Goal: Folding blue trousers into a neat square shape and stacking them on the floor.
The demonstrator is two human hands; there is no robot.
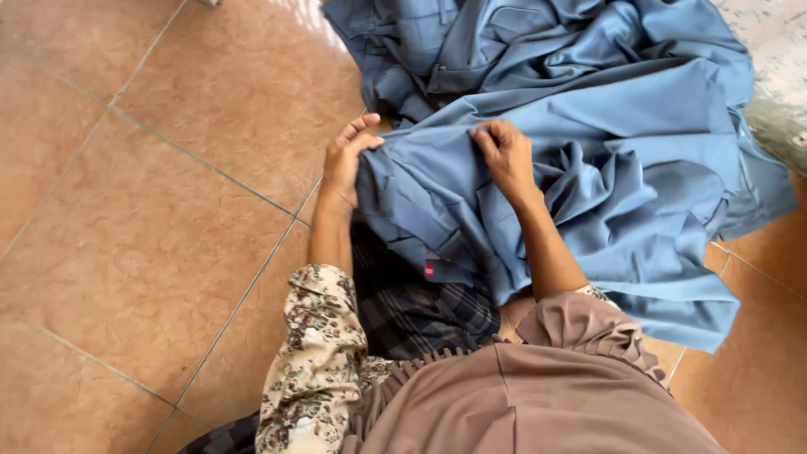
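I note more blue cloth (504,42) heaped just beyond my hands, crowding the far side. Glossy tan floor tiles (151,210) lie open to my left. My left hand (345,164) pinches the near edge of the smooth, creased blue garment (622,193) on the floor before me; my right hand (507,155) grips a fold. A dark plaid cloth (420,311) lies underneath.
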